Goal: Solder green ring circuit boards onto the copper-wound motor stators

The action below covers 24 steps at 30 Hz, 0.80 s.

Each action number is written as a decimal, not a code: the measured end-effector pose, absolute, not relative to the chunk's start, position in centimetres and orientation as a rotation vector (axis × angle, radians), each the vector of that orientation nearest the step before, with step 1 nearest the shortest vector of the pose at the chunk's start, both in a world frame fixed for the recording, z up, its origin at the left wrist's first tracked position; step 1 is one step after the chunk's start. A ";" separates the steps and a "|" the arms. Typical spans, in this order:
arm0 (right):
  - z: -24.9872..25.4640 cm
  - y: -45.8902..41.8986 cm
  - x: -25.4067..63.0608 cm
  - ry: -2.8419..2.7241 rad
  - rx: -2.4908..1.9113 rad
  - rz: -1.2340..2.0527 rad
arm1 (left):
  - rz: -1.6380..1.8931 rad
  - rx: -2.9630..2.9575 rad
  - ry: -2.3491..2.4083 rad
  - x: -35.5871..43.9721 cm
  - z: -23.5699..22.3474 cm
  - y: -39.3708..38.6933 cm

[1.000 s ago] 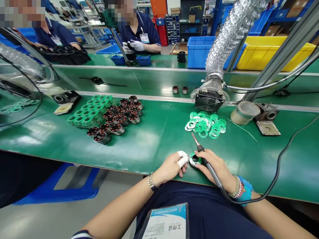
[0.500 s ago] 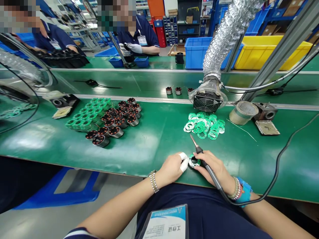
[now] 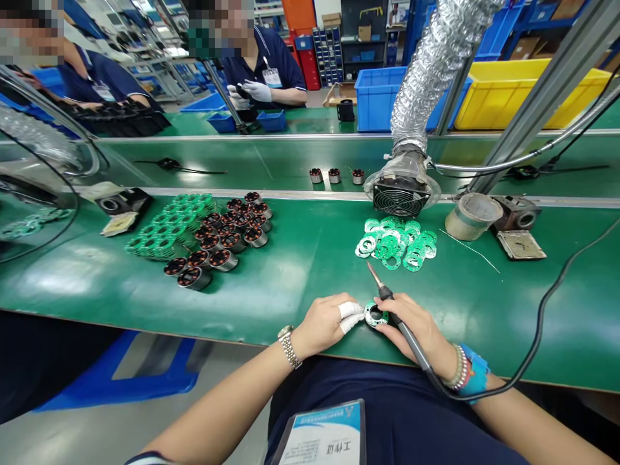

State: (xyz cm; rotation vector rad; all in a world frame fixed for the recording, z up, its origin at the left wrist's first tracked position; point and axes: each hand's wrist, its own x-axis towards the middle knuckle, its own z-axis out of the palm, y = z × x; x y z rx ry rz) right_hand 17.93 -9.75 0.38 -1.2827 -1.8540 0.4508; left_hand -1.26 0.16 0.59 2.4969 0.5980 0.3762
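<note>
the left hand (image 3: 322,326) has closed in, its curled, white-taped fingertips (image 3: 349,316) now touching the 9 o'clock edge of a green circuit-board ring (image 3: 376,314), which lies on the green bench mat (image 3: 271,303) between both hands. the right hand (image 3: 416,332) is curled in a pen grip around a soldering iron (image 3: 404,336), its fingers resting at the ring's 3 o'clock edge, with the iron's tip pointing to 11 o'clock, clear of the board. a loose pile of matching green rings (image 3: 394,244) lies at 12 o'clock.
</note>
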 end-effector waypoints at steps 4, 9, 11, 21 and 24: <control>0.4 -9.7 17.9 -1.862 -1.280 0.435 | 0.331 2.527 0.827 0.4 1.0 -1.0; 0.5 -9.7 17.9 -1.864 -1.279 0.415 | 0.356 2.185 0.983 1.4 1.8 -1.9; 0.5 -9.7 17.9 -1.869 -1.286 0.408 | 0.323 1.921 0.910 1.0 1.9 -1.8; 0.6 -10.0 17.9 -1.891 -1.327 0.428 | 0.254 1.287 0.988 1.5 1.3 -1.4; 1.1 -10.1 18.4 -1.847 -1.353 0.336 | 0.367 1.655 0.946 1.6 2.3 -1.2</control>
